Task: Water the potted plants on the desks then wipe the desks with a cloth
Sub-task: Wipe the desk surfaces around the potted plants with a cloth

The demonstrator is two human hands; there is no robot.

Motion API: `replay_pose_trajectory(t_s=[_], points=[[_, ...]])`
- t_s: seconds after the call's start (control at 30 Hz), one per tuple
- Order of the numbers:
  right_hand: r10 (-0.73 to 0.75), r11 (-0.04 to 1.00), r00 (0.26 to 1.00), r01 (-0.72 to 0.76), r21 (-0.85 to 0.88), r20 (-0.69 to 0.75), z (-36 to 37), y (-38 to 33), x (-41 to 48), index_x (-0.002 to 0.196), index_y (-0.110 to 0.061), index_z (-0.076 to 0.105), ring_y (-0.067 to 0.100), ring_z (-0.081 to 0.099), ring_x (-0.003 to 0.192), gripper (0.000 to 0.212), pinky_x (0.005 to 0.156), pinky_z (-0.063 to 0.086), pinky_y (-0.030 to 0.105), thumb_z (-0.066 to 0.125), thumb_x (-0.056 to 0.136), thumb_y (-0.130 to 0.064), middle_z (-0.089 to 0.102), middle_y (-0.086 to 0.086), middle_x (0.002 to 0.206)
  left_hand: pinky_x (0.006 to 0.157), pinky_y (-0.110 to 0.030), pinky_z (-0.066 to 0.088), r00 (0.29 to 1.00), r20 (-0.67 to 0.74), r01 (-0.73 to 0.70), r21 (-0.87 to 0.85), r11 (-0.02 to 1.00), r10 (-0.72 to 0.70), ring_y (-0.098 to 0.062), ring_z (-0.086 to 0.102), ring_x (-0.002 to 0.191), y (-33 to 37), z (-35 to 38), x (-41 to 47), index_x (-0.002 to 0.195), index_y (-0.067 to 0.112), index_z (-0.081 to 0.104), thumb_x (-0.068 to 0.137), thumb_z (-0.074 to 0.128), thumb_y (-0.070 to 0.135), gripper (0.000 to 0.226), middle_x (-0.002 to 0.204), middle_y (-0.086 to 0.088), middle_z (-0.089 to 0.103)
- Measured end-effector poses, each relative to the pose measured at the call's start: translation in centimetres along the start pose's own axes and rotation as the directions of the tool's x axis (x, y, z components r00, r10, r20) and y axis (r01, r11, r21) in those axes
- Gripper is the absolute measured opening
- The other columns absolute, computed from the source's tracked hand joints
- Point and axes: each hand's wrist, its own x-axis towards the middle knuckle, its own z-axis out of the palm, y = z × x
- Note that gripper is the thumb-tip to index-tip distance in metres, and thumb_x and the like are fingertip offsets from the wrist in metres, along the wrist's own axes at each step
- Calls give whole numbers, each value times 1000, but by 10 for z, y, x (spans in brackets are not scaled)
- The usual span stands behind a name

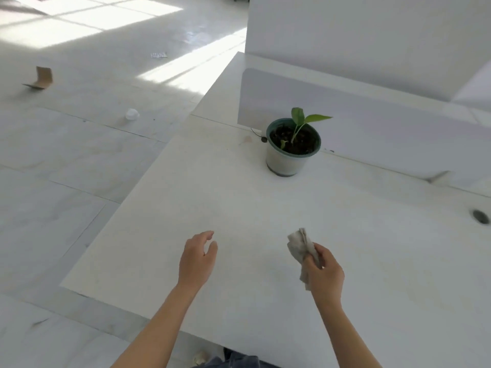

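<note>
Head view: A person stands at a white table [239, 208], both arms out over its near half.
Right hand: The right hand [325, 274] grips a crumpled grey cloth [300, 247], fingers [317, 252] clamped round the wad, held over the table; whether it touches the surface cannot be told.
Left hand: The left hand [198, 257] hovers with nothing in it, fingers [210, 235] loosely curled and apart.
Potted plant: The potted plant [292, 147] stands upright at the far side, close to the white partition [372, 120], well apart from both hands.
Stage: The cloth is in hand, so the wiping looks about to begin.
Risk: A broad sweep toward the far edge could catch the pot, which looks light, and tip soil across the table. A cloth kept this bunched would likely cover little surface and leave streaks.
In the way: The pot sits on the strip by the partition. A brownish stain [245, 140] and a small dark object [263, 139] lie just beside it, so reaching them probably means working round or lifting the pot.
Also on the table: A dark cable hole [481, 217] at the right edge.
Floor: A cardboard scrap [42, 78], a small white cup-like item [132, 114] and a paper slip [159, 55] lie on the floor [66, 155].
</note>
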Motion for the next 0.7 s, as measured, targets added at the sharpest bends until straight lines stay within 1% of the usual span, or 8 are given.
replay_pose_trajectory(t_s=[0.07, 0.17, 0.23, 0.3, 0.4, 0.5, 0.6, 0.7], points=[[3, 1000, 999, -2, 23, -52, -6, -9, 28, 103, -15, 64, 30, 61, 68, 27, 57, 48, 31, 51, 81, -6, 67, 16, 77, 96, -33, 35, 1000, -20, -17, 101, 995, 19, -30, 42, 123, 5, 3, 25, 122, 4, 56, 89, 43, 24, 40, 127, -13, 56], [-33, 999, 987, 35, 13, -155, -14, -30, 76, 103, -14, 64, 35, 64, 75, 34, 66, 50, 40, 52, 72, -18, 69, 16, 82, 98, -46, 36, 996, -70, -31, 279, 960, 53, -38, 40, 125, 7, 5, 63, 120, 2, 58, 71, 21, 47, 76, 129, -19, 55], [-82, 996, 975, 84, 2, -209, -18, -48, 110, 106, -16, 63, 34, 63, 78, 39, 69, 49, 40, 50, 70, -21, 67, 12, 85, 97, -54, 36, 996, -67, -25, 404, 914, 57, -43, 40, 126, 4, 5, 89, 118, 1, 59, 72, 21, 44, 74, 130, -23, 53], [-174, 981, 960, 150, -123, -221, -18, -64, 142, 116, -13, 59, 32, 59, 81, 36, 74, 44, 36, 52, 80, -15, 65, 13, 91, 98, -58, 34, 997, -55, -18, 492, 870, 52, -46, 38, 128, 3, 2, 110, 120, 0, 58, 78, 33, 35, 60, 134, -24, 50], [-262, 867, 965, 249, -431, 30, -5, -64, 192, 131, -13, 47, 33, 53, 102, 40, 86, 38, 36, 46, 92, -22, 59, 19, 112, 110, -53, 17, 1000, 1, -7, 610, 792, 8, -39, 18, 141, -2, 3, 134, 139, 7, 39, 79, 29, 40, 69, 151, -17, 29], [-133, 721, 955, 276, -636, 264, 11, -40, 236, 143, -23, 25, 28, 23, 139, 50, 109, 23, 41, 33, 95, -37, 28, 12, 151, 112, -52, 11, 999, 30, -9, 677, 736, -15, -38, 13, 143, -12, 11, 143, 144, 12, 29, 77, 11, 55, 81, 155, -14, 22], [0, 606, 960, 224, -763, 281, 28, -21, 256, 144, -30, 13, 28, 2, 143, 53, 114, 10, 44, 23, 94, -46, 3, 9, 157, 110, -55, 17, 1000, 21, 1, 685, 728, -21, -39, 23, 140, -18, 17, 148, 140, 11, 37, 75, 10, 56, 84, 151, -16, 30], [10, 536, 972, 192, -822, 234, 44, -12, 254, 145, -31, 6, 27, -11, 143, 58, 114, -2, 47, 20, 92, -51, -7, 11, 157, 104, -59, 27, 1000, 12, -3, 691, 723, -8, -43, 34, 134, -20, 18, 149, 134, 8, 47, 78, 20, 52, 76, 145, -20, 40]])
